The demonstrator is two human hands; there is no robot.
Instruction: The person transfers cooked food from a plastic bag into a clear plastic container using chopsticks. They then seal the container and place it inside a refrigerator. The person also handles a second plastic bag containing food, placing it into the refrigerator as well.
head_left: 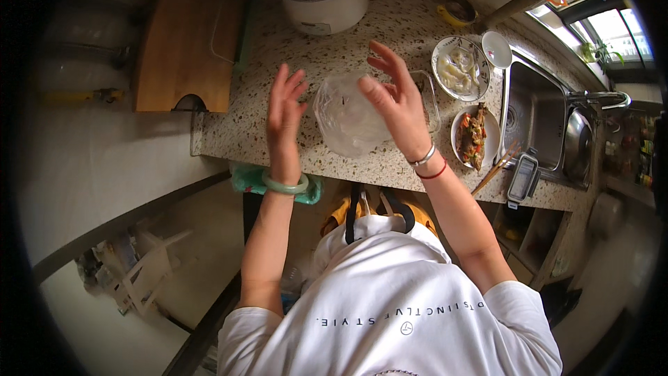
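A crumpled, see-through plastic film (346, 120), bag or cover, is between my two hands over the speckled counter. I cannot tell which kind it is, or whether it rests on the counter. My left hand (284, 115) is at its left side, fingers extended and a green bangle on the wrist. Over its right side my right hand (398, 103) has its thumb and fingers spread, with a silver bracelet and a red cord at the wrist. Neither hand shows a grip on anything. Partly behind my right hand stands a clear rectangular container (433, 103), its contents mostly hidden.
Right of my hands are a plate of pale food (457, 69), a white bowl (496, 50), a fish dish (473, 138), chopsticks (495, 169), a container lid (522, 177) and a sink (532, 108). A white cooker (327, 10) stands behind; a wooden board (182, 49) is left.
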